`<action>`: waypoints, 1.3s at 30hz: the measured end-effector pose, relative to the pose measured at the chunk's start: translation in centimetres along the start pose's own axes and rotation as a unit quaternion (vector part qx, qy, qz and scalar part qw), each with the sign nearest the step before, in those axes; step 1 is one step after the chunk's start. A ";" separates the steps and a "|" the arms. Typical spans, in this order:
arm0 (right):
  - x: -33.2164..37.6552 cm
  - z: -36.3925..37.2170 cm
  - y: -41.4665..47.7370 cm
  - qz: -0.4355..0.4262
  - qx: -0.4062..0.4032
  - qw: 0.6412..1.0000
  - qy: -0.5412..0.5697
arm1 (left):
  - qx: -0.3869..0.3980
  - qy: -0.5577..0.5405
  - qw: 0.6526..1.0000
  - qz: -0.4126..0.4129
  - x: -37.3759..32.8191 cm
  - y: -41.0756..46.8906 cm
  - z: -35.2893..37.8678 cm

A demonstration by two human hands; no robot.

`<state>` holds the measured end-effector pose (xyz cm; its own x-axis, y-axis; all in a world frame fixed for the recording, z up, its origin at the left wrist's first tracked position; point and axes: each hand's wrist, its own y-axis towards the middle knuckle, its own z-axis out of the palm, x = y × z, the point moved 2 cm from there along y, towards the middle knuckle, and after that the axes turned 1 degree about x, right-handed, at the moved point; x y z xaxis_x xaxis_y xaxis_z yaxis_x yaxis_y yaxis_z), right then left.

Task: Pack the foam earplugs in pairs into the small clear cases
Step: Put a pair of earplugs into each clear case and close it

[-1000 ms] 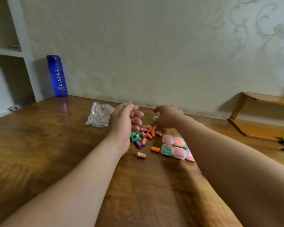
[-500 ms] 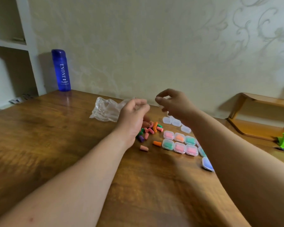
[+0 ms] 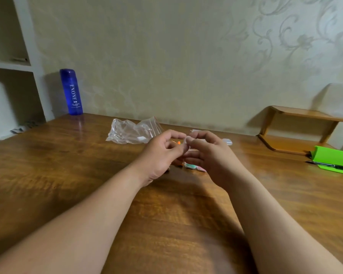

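Both forearms reach in over the table (image 3: 67, 175), hands lifted. Left hand (image 3: 158, 155) and right hand (image 3: 210, 155) have fingers curled, fingertips meeting, pinching a blurred clear case (image 3: 186, 142).

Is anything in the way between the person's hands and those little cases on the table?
Nothing visible does. The left hand and right hand hang over the table, fingertips meeting. The filled cases peek out directly beneath them; an empty case lies just beyond. The plastic bag sits off to the left.
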<state>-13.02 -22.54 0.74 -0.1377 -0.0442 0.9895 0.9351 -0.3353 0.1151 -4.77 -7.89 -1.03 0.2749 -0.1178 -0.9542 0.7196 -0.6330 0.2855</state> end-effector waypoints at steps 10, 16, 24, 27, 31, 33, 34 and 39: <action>-0.1 -1.0 -0.2 0.004 0.023 0.999 -0.042 | 0.055 -0.021 0.998 -0.003 0.3 0.0 -0.3; -0.1 -1.0 -0.1 -0.001 0.026 0.997 -0.067 | 0.065 -0.014 0.998 -0.021 0.3 0.0 -0.4; -0.4 -0.4 -0.2 -0.055 0.000 0.990 -0.128 | 0.053 -0.038 0.997 -0.044 0.2 -0.2 -0.5; -0.5 -0.5 -0.2 -0.054 -0.016 0.990 -0.129 | 0.045 -0.059 0.996 -0.049 0.1 -0.2 -0.5; -0.4 -0.9 0.1 -0.053 -0.033 0.995 -0.081 | 0.036 -0.120 0.990 -0.062 -0.1 -0.2 -0.8; -0.3 -0.8 0.1 -0.055 -0.048 0.995 -0.072 | 0.034 -0.147 0.986 -0.067 -0.2 -0.2 -0.7; -0.3 -0.7 0.0 -0.060 -0.065 0.992 -0.091 | 0.030 -0.155 0.985 -0.068 -0.2 -0.2 -0.7; -0.3 -0.7 -0.1 -0.113 -0.149 0.948 -0.256 | 0.034 -0.175 0.980 -0.090 -0.3 -0.1 -0.3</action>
<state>-13.27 -23.19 0.36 -0.0757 0.4977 0.8640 0.7562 -0.5361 0.3750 -4.73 -7.55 -0.73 -0.0957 -0.2469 -0.9643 0.6884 -0.7162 0.1150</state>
